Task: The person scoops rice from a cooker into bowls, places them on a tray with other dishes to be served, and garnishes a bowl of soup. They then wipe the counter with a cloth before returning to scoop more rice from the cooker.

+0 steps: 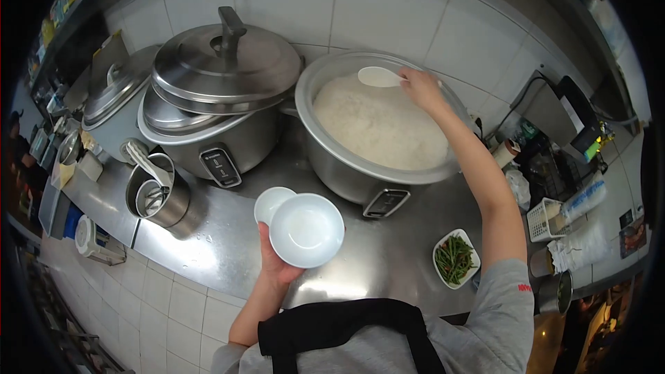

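My left hand (278, 263) grips a white bowl (307, 230) low over the steel counter, its inside facing up and looking bare. A second white bowl (271, 202) shows partly behind the first; whether the same hand holds it too I cannot tell. Over the far rim of the open rice cooker (332, 173), my right hand (420, 88) is closed round the handle of a white rice paddle (379, 77). The paddle's blade hangs above the cooked rice (377, 125) and carries no rice that I can see.
Left of the open cooker stands another rice cooker (260, 144) with a spare lid (225, 62) on top. A steel pot (179, 197) with utensils is at the counter's left. A white dish of green beans (456, 260) sits near my right forearm.
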Demonstrator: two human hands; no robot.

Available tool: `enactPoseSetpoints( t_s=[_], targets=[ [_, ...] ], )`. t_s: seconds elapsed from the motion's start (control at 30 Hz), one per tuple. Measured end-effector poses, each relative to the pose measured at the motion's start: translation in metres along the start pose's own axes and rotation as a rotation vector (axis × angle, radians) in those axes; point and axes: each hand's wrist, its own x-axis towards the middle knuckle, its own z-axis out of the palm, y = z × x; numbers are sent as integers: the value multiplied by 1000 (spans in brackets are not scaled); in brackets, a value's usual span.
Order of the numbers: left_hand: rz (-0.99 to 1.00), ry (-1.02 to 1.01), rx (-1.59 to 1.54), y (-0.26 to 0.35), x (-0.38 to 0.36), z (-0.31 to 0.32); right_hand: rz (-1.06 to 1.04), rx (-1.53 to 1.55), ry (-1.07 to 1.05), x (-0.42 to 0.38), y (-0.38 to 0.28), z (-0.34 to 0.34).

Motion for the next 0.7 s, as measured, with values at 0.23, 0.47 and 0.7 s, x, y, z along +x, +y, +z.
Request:
enactPoseSetpoints(
  t_s=[0.23,0.47,0.7],
  targets=[
    [97,120,-10,22,-30,-30,-139,-85,-129,78,-15,72],
    [133,156,41,36,-37,-34,-498,53,-210,40,-36,78],
    [74,170,3,28,-22,-33,-736,-157,-388,-21,-56,0]
  ],
)
